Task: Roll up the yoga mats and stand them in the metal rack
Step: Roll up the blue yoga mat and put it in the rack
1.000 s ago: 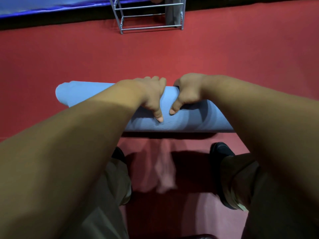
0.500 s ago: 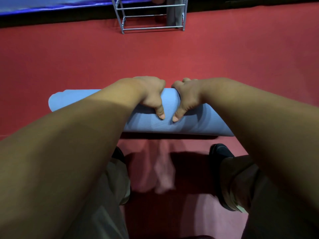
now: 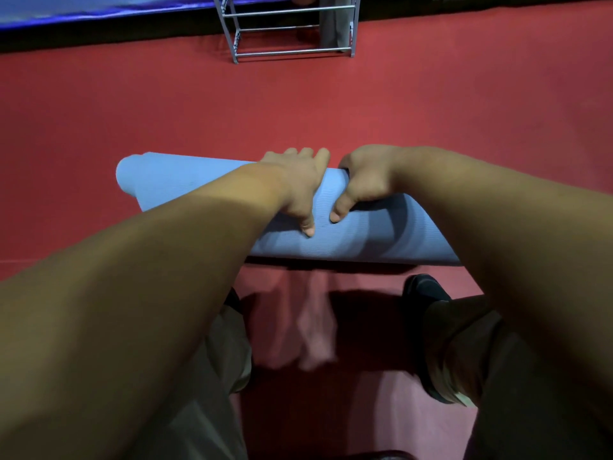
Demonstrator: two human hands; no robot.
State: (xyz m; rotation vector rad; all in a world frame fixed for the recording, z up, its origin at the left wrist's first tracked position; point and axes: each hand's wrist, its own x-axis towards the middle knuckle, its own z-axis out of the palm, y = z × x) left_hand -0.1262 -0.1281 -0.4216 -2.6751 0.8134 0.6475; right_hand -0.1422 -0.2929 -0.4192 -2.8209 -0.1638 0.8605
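**Two hands clamped on a rolled blue yoga mat [image 3: 381, 237] over a red floor [image 3: 331, 104]**

Your left hand [image 3: 297, 187] and right hand [image 3: 366, 180] sit side by side at centre frame, nearly touching. The fingers curl over the far side of the roll and the thumbs press into its near face. The mat runs crosswise through the middle of the frame. Its left end is free at centre left, and its right end is hidden behind your right forearm. A shadow lies beneath it, but you cannot tell whether it rests on the floor or is lifted clear. The metal rack [image 3: 292, 31] stands at top centre, well apart from the roll.

Judge the mat as light, soft foam with a finely ribbed, grippy skin that is likely to spring open if released. With both hands bunched at the middle, the ends are free to loosen. A wider hold, or one hand pinning the loose edge, looks safer for carrying.
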